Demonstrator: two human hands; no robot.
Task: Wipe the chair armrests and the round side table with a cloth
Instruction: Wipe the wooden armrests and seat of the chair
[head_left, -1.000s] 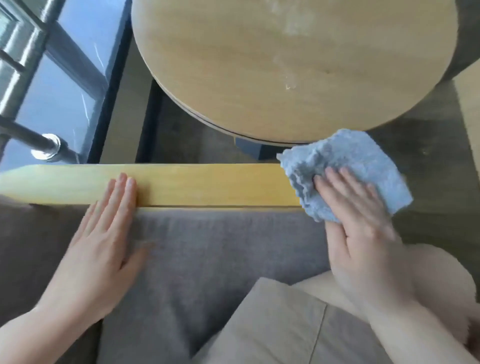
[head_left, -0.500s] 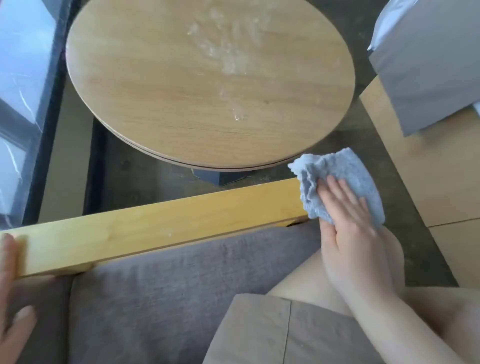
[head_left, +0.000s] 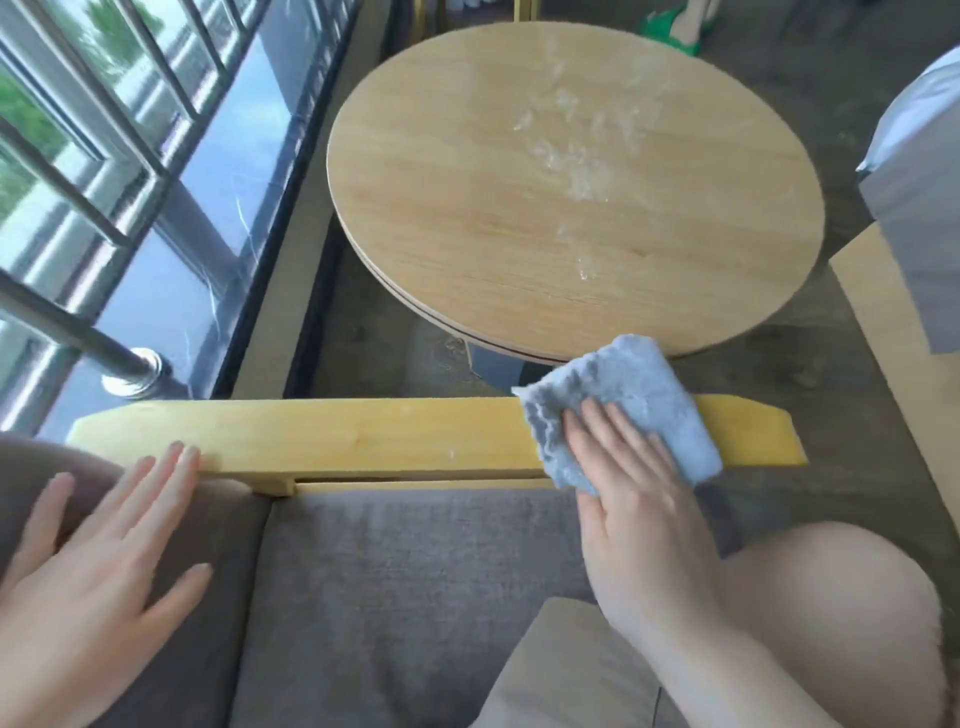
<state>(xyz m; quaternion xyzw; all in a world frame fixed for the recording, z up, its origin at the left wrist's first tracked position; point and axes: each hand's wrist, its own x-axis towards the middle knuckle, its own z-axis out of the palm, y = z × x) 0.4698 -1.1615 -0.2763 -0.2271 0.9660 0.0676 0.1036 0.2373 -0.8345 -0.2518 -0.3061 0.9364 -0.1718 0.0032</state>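
A yellow wooden armrest (head_left: 363, 436) runs across the middle of the view. My right hand (head_left: 634, 499) lies flat on a light blue cloth (head_left: 634, 395) and presses it onto the armrest near its right end. My left hand (head_left: 98, 561) rests open, fingers spread, on the grey cushion, with its fingertips touching the armrest's near edge at the left. Beyond the armrest stands the round wooden side table (head_left: 467, 208), with whitish smears (head_left: 582, 156) on its top.
The grey seat cushion (head_left: 405, 582) fills the foreground, with my bare knee (head_left: 841, 597) at the right. A window with metal bars (head_left: 104, 171) lines the left side. A pale wooden panel (head_left: 893, 332) and a grey sheet (head_left: 919, 197) are at the right edge.
My right hand with the cloth has slid left from the armrest's right tip, which now shows bare. My left hand is back in view on the cushion. The camera has tilted up.
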